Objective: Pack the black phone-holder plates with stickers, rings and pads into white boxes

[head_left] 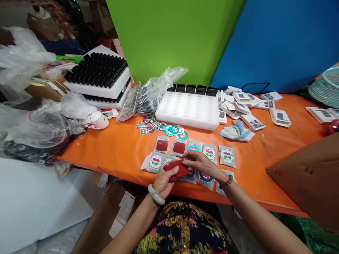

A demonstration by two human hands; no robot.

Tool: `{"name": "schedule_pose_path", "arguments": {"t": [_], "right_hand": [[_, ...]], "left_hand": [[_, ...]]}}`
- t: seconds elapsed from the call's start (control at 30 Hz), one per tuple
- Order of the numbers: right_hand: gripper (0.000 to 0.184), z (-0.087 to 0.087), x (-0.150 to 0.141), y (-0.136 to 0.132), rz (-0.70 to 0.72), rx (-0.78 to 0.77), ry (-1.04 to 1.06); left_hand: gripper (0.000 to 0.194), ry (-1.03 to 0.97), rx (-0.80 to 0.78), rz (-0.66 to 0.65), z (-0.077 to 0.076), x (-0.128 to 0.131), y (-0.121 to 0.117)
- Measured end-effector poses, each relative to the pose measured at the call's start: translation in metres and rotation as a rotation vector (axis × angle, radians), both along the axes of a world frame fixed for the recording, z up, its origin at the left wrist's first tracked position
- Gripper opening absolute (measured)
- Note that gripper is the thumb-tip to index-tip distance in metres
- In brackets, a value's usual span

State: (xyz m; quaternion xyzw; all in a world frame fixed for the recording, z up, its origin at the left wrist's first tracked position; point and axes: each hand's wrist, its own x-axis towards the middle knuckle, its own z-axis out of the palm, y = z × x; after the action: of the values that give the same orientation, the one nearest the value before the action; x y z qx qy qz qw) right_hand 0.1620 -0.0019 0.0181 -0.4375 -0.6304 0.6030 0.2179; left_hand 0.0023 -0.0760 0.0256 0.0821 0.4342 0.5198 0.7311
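A stack of thin red pieces with rounded edges (178,170) lies in my left hand (163,183), its thumb closed over the top. My right hand (199,163) reaches in from the right, thumb and fingertips pinched at the stack's upper right edge. Around both hands lie two rows of small translucent pouches. Two pouches at the back left carry a red square (162,145) each on top. Others show a white piece with pink and green digits (155,161) or teal rings (206,176). My hands and forearms partly cover the front row.
Behind the pouches lie loose teal rings (172,130) and printed cards (148,123). A white foam block (187,109) holds black devices (190,89). Small white boxes (254,122) are piled right of it. A cardboard box (307,176) stands at the right edge of the orange table (106,148).
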Motion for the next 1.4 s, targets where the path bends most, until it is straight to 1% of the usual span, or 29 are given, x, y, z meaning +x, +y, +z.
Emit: {"name": "schedule_pose_path", "arguments": {"t": [0.03, 0.07, 0.1, 0.17, 0.27, 0.33, 0.4, 0.5, 0.57, 0.63, 0.77, 0.8, 0.83, 0.9, 1.0, 1.07, 1.13, 1.17, 1.23, 1.3, 1.4], "right_hand": [[0.027, 0.002, 0.004, -0.005, 0.007, -0.099, 0.06], [0.028, 0.004, 0.008, -0.008, -0.021, -0.17, 0.107], [0.029, 0.004, 0.013, -0.009, -0.072, -0.209, 0.139], [0.031, 0.004, 0.023, -0.004, -0.19, -0.211, 0.159], [0.034, 0.0, 0.035, 0.012, -0.322, -0.117, 0.142], [0.033, -0.006, 0.038, 0.023, -0.375, -0.023, 0.077], [0.03, -0.014, 0.036, 0.03, -0.416, 0.069, -0.021], [0.023, -0.023, 0.03, 0.032, -0.461, 0.16, -0.13], [0.018, -0.026, 0.027, 0.029, -0.487, 0.202, -0.174], [0.014, -0.024, 0.025, 0.025, -0.499, 0.267, -0.243], [0.011, -0.013, 0.026, 0.017, -0.436, 0.501, -0.472], [0.012, -0.01, 0.027, 0.015, -0.425, 0.536, -0.497], [0.014, -0.006, 0.028, 0.013, -0.422, 0.539, -0.489], [0.019, 0.001, 0.03, 0.005, -0.397, 0.451, -0.396], [0.026, 0.008, 0.032, -0.012, -0.247, 0.158, -0.127], [0.028, 0.009, 0.034, -0.022, -0.164, -0.029, 0.038], [0.028, 0.008, 0.04, -0.025, -0.183, -0.134, 0.136], [0.028, 0.006, 0.045, -0.023, -0.228, -0.152, 0.157], [0.029, 0.002, 0.059, -0.014, -0.345, -0.131, 0.151], [0.031, -0.004, 0.074, -0.001, -0.454, -0.042, 0.08], [0.031, -0.016, 0.09, 0.019, -0.529, 0.096, -0.046]], "left_hand": [[0.037, -0.001, -0.004, 0.001, -0.001, 0.002, 0.0], [0.038, -0.004, -0.013, -0.004, -0.001, 0.005, 0.0], [0.038, -0.01, -0.024, -0.013, -0.002, 0.007, 0.0], [0.038, -0.026, -0.05, -0.038, -0.002, 0.012, 0.0], [0.032, -0.059, -0.096, -0.059, -0.001, 0.016, -0.001], [0.025, -0.087, -0.13, -0.057, 0.0, 0.018, -0.001], [0.023, -0.103, -0.142, -0.062, 0.001, 0.018, -0.001], [0.024, -0.089, -0.117, -0.078, 0.002, 0.018, -0.001], [0.025, -0.075, -0.104, -0.069, 0.001, 0.018, -0.001], [0.026, -0.061, -0.104, -0.036, 0.001, 0.019, 0.0], [0.03, -0.022, -0.117, -0.005, 0.0, 0.021, 0.002], [0.031, -0.011, -0.119, -0.005, 0.001, 0.022, 0.002], [0.032, -0.001, -0.119, -0.003, 0.001, 0.022, 0.003], [0.035, 0.012, -0.113, 0.004, 0.0, 0.024, 0.003], [0.037, 0.013, -0.086, -0.02, -0.001, 0.028, 0.004], [0.037, 0.013, -0.072, -0.054, -0.002, 0.031, 0.004], [0.035, 0.011, -0.087, -0.1, -0.002, 0.034, 0.003], [0.034, 0.007, -0.106, -0.123, -0.001, 0.035, 0.003], [0.028, -0.023, -0.147, -0.163, 0.002, 0.036, 0.002], [0.023, -0.076, -0.179, -0.186, 0.006, 0.036, 0.002], [0.024, -0.13, -0.193, -0.217, 0.01, 0.035, 0.001]]}}
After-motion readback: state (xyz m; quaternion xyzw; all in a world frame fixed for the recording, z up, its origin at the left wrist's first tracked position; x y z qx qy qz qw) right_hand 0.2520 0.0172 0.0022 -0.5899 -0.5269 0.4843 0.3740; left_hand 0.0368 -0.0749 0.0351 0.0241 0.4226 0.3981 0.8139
